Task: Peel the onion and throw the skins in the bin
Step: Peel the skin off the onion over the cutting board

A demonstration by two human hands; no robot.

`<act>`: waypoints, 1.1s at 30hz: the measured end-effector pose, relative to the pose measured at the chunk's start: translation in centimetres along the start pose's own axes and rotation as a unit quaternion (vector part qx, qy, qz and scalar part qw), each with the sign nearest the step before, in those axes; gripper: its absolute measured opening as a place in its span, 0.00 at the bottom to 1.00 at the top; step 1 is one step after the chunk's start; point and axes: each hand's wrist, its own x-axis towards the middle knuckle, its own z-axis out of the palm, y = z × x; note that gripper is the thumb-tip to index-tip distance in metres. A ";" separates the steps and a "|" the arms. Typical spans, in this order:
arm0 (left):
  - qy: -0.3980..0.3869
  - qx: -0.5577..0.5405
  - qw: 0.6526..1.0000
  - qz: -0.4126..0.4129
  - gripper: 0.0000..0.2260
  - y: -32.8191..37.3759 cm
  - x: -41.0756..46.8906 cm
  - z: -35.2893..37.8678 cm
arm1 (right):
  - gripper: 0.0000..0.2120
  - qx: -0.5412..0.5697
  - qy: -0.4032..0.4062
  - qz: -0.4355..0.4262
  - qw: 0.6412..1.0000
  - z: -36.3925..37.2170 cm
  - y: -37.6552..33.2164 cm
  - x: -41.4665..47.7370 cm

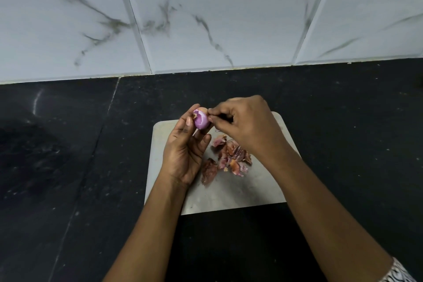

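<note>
A small purple onion point(201, 119), mostly bare with a scrap of brown skin at its left end, is held above the far left corner of a pale cutting board point(240, 190). My left hand point(185, 151) grips it from below with curled fingers and thumb. My right hand point(245, 126) pinches at the onion's right side with thumb and forefinger. Several loose reddish-brown onion skins point(226, 158) lie in a heap on the board under my right wrist. No bin is in view.
The board lies on a black stone counter point(68, 155). A white marble-patterned tiled wall point(206, 18) rises along the counter's far edge.
</note>
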 end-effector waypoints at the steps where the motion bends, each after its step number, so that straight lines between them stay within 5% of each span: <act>1: 0.004 0.005 1.000 0.003 0.29 0.0 0.0 0.0 | 0.09 0.004 0.003 0.001 1.000 0.1 0.0 0.0; 12: 0.005 0.015 1.000 0.022 0.32 0.0 0.1 -0.2 | 0.13 -0.063 0.109 -0.041 0.991 2.0 -0.6 -0.5; 17: 0.002 0.033 0.999 0.018 0.26 0.1 -0.1 0.2 | 0.11 -0.106 0.143 -0.053 0.983 2.5 -0.3 -0.9; 23: -0.017 0.055 0.998 -0.004 0.24 0.0 -0.3 0.6 | 0.02 0.042 0.129 0.087 0.987 0.7 1.3 -0.3; 26: -0.013 0.052 0.999 -0.009 0.24 0.0 -0.3 0.6 | 0.02 0.051 0.029 0.147 0.987 -0.5 2.0 0.0; 29: 0.012 0.053 0.998 -0.008 0.18 0.1 -0.2 0.7 | 0.06 0.053 -0.047 0.158 0.985 -1.3 1.9 0.1; 33: 0.034 0.078 0.996 -0.008 0.15 0.2 -0.3 0.9 | 0.05 0.104 -0.029 0.138 0.985 -1.7 1.3 0.1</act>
